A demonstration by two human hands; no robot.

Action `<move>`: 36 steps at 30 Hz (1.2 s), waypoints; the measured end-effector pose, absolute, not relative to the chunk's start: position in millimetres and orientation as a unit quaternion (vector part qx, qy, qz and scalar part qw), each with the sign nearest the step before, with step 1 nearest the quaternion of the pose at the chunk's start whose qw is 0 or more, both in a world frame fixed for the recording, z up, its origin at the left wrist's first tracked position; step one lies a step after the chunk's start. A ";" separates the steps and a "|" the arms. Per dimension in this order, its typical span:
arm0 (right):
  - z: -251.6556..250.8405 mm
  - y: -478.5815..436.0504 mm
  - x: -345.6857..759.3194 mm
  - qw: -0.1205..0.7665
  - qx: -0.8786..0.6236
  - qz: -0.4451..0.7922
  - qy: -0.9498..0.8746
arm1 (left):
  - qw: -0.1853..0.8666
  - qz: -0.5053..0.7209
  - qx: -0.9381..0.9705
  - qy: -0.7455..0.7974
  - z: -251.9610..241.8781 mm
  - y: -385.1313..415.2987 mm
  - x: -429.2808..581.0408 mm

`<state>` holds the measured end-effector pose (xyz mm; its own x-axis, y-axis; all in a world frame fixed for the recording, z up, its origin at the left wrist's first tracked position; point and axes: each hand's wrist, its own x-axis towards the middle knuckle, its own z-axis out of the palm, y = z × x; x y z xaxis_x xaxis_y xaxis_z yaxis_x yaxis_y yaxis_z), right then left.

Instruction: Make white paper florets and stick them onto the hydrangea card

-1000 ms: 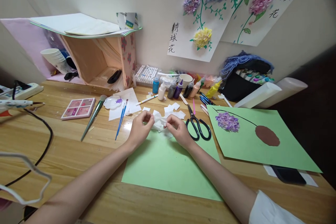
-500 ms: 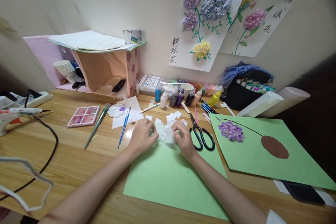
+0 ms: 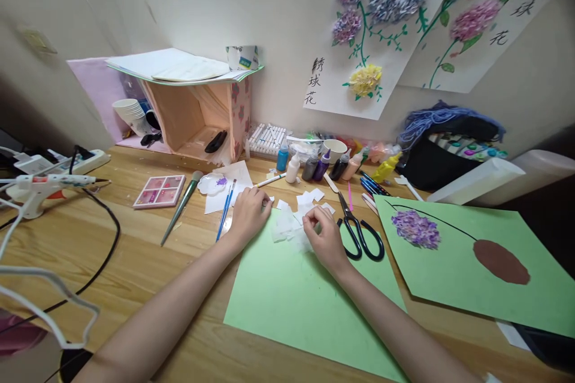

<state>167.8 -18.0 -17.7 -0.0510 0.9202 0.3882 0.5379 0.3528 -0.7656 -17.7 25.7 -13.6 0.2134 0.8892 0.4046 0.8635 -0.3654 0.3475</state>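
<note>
My left hand (image 3: 248, 215) rests on the wooden table with its fingers curled at a small white paper square (image 3: 268, 199); what it pinches is hidden. My right hand (image 3: 324, 234) is closed, its fingertips pinching the edge of a crumpled white tissue paper piece (image 3: 287, 226). That tissue lies on the top edge of a green paper sheet (image 3: 305, 305). More small white paper squares (image 3: 311, 196) are scattered just beyond my hands.
Black scissors (image 3: 359, 231) lie right of my right hand. A second green sheet (image 3: 476, 275) carries a purple flower and brown oval. Blue brushes (image 3: 225, 210), a palette (image 3: 160, 190), paint bottles (image 3: 314, 166), a glue gun (image 3: 42, 187) with cable and a cardboard shelf (image 3: 197, 114) surround the area.
My hands have parted: the left one let go of the tissue and moved left to the table, while the right keeps pinching it. The view shifted, so everything sits further right.
</note>
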 end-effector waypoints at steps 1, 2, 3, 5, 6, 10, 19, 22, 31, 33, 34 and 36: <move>-17.4 -18.1 167.6 0.445 -0.525 0.222 -0.691 | 0.045 0.296 0.772 0.561 -12.2 24.8 -18.4; -17.2 -18.4 167.4 0.445 -0.524 0.229 -0.689 | 0.072 0.319 0.762 0.559 -10.8 23.6 -18.9; -16.9 -18.9 167.1 0.446 -0.524 0.238 -0.685 | 0.103 0.346 0.749 0.556 -9.5 22.2 -19.1; -16.3 -20.1 166.5 0.450 -0.523 0.259 -0.676 | 0.180 0.397 0.713 0.549 -7.6 18.2 -17.4; -16.0 -20.7 166.3 0.453 -0.520 0.272 -0.671 | 0.224 0.415 0.692 0.547 -7.1 15.7 -15.4; -14.7 -20.6 166.1 0.462 -0.495 0.333 -0.656 | 0.377 0.432 0.633 0.520 -7.4 3.5 -3.0; -18.9 -15.3 169.5 0.480 -0.472 0.376 -0.637 | 0.488 0.403 0.618 0.467 -3.0 -8.0 9.1; -18.6 -15.7 169.7 0.491 -0.474 0.378 -0.626 | 0.509 0.390 0.610 0.466 1.6 -9.3 8.9; -18.0 -16.1 169.8 0.496 -0.481 0.380 -0.615 | 0.535 0.388 0.588 0.467 0.8 -11.0 10.4; -18.6 -16.1 169.8 0.495 -0.482 0.381 -0.614 | 0.531 0.390 0.590 0.467 -1.8 -10.1 10.1; -19.0 -16.1 169.7 0.495 -0.482 0.382 -0.614 | 0.527 0.390 0.594 0.466 -3.2 -9.6 9.9; -19.5 -15.9 169.5 0.493 -0.484 0.381 -0.615 | 0.521 0.389 0.601 0.464 -5.1 -9.1 9.5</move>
<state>169.5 -15.9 -19.5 -0.0468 0.9703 0.2373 0.2196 0.2418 -0.9452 9.5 -9.1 -5.1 0.2663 0.9638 -0.0167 0.1534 -0.0253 0.9878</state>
